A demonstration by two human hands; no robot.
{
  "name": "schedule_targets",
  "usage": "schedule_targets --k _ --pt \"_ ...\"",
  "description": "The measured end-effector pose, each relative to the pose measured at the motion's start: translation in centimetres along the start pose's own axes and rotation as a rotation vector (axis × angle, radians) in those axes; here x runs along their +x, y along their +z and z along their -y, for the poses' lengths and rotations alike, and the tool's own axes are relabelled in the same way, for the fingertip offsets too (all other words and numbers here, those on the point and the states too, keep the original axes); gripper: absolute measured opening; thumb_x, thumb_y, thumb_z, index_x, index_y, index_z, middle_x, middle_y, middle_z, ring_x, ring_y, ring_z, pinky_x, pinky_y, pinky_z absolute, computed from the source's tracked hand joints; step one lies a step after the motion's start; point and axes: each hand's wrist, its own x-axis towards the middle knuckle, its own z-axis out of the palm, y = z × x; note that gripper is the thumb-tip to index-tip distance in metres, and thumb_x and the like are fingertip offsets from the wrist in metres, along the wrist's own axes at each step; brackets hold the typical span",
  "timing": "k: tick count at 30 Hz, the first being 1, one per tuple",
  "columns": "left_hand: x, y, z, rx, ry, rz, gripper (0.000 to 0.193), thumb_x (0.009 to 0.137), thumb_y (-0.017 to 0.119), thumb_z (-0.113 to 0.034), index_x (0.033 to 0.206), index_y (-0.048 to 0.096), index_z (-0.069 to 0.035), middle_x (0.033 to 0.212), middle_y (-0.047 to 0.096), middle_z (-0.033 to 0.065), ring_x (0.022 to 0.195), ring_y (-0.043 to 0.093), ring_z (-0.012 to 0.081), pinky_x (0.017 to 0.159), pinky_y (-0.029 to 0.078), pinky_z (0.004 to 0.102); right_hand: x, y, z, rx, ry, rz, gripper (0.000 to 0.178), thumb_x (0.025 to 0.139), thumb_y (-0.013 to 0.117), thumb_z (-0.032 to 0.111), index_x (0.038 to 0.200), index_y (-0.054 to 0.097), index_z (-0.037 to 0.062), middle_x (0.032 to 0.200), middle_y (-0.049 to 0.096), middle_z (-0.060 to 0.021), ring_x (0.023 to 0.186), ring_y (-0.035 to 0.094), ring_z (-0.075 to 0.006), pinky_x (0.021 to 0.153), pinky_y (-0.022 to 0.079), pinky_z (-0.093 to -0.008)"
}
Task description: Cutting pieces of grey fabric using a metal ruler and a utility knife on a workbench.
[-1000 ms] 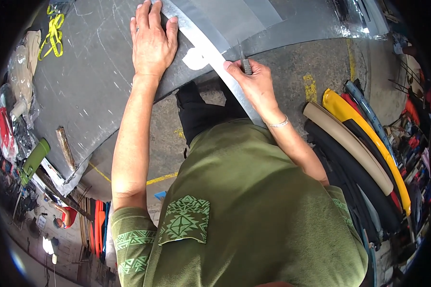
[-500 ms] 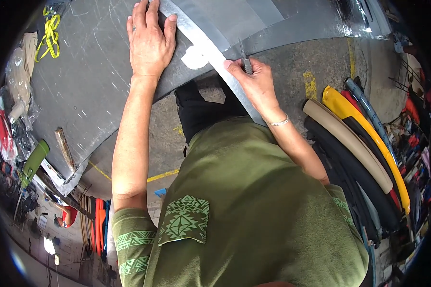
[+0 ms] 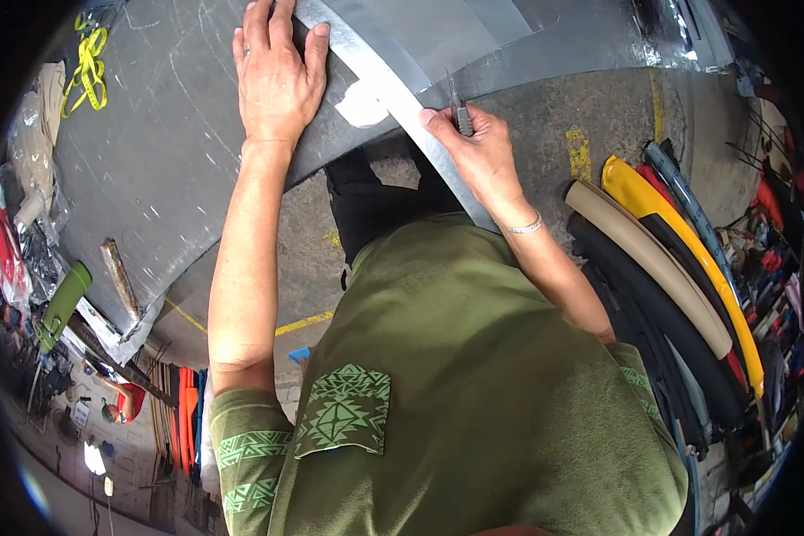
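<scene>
A long metal straightedge (image 3: 382, 82) runs diagonally from the far side of the dark worktable (image 3: 152, 134) past its near edge toward my waist. My left hand (image 3: 281, 85) lies flat on the table with fingers stretched out, the fingertips reaching the top of the picture beside the straightedge. Over the near edge, my right hand (image 3: 481, 156) is closed around a grey-handled utility knife (image 3: 463, 121) whose blade points away from me. Its thumb rests at the straightedge's right side. Dark grey sheet material (image 3: 402, 36) with lighter bands lies right of the straightedge.
A white patch (image 3: 362, 105) marks the table near the straightedge. A yellow measuring tape (image 3: 87, 76) lies far left, and a worn stick (image 3: 119, 277) near the left edge. Rolls of material, including a beige roll (image 3: 652, 268), stand at right. Another person (image 3: 127, 404) is at lower left.
</scene>
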Motion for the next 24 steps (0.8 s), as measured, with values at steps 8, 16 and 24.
schedule_targets --k 8,16,24 --pt "0.0 0.0 0.0 0.005 -0.01 0.001 0.056 0.103 0.056 -0.03 0.145 0.046 0.004 0.151 0.043 0.0306 0.142 0.039 0.0481 0.122 0.028 0.0545 0.1 0.0 -0.3 0.014 -0.008 0.007 0.025 0.093 0.079 0.023 0.081 0.069 0.0041 0.071 0.052 0.0098 0.068 0.041 -0.0019 0.059 0.033 -0.0229" --pt "0.1 0.0 -0.2 0.009 -0.008 -0.002 0.056 0.103 0.056 -0.031 0.145 0.046 0.005 0.151 0.043 0.03 0.143 0.039 0.0468 0.122 0.028 0.0541 0.0 -0.1 0.2 -0.003 0.004 0.002 0.025 0.092 0.08 0.024 0.081 0.069 0.0041 0.067 0.05 0.0098 0.065 0.04 -0.0022 0.057 0.033 -0.024" --pt "0.0 2.2 2.2 0.002 0.121 -0.141 0.058 0.101 0.06 -0.038 0.145 0.048 -0.003 0.152 0.045 0.0216 0.146 0.039 0.0388 0.123 0.027 0.0539 0.0 0.1 -0.6 -0.047 -0.052 -0.031 0.026 0.091 0.08 0.023 0.078 0.068 0.0033 0.066 0.05 0.0095 0.064 0.04 -0.0022 0.057 0.034 -0.0247"
